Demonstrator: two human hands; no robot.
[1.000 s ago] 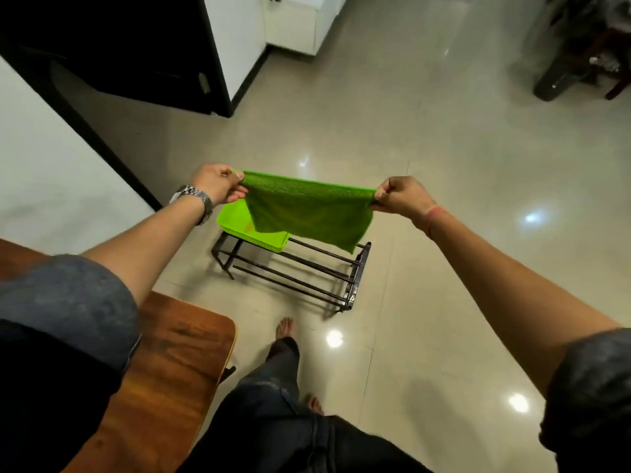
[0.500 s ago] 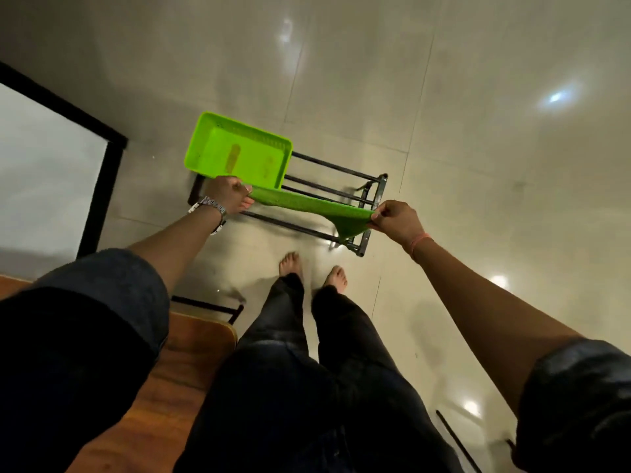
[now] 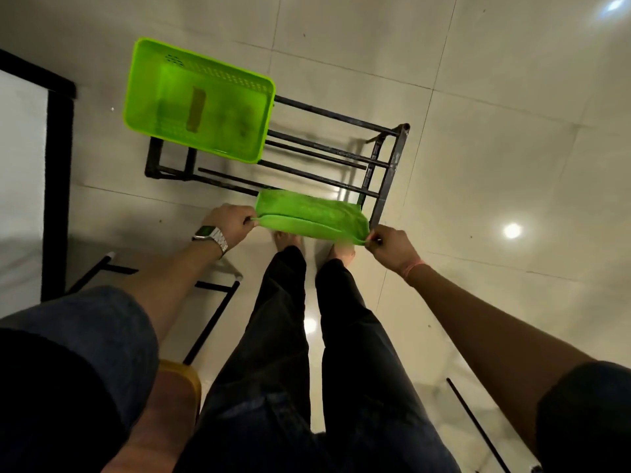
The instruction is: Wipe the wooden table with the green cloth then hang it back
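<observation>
Our left hand (image 3: 232,221) pinches one end of the green cloth (image 3: 309,215) and our right hand (image 3: 389,249) pinches the other, thumb and fingers curled on the fabric at each corner. The cloth now lies draped over the nearest bar of the black metal rack (image 3: 382,175), just above our feet. A second ago we held it stretched in the air at chest height, with the rack well below. Half a second ago it was coming down toward that bar. So the lowering is done and the cloth has met the rack (whether it hangs evenly on both sides we cannot tell from above). We judge the wiping finished and the hanging nearly so; what remains is to let go and check that the cloth stays put.

Counting outward: one cloth, two hands on it, one rack. One bright green plastic basket (image 3: 198,100) sits on the rack's far left end, apart from the cloth. One wristwatch (image 3: 211,235) is on our left wrist, and one red thread band (image 3: 411,269) on the right. One corner of the wooden table (image 3: 177,387) shows at lower left, beside our legs.
</observation>
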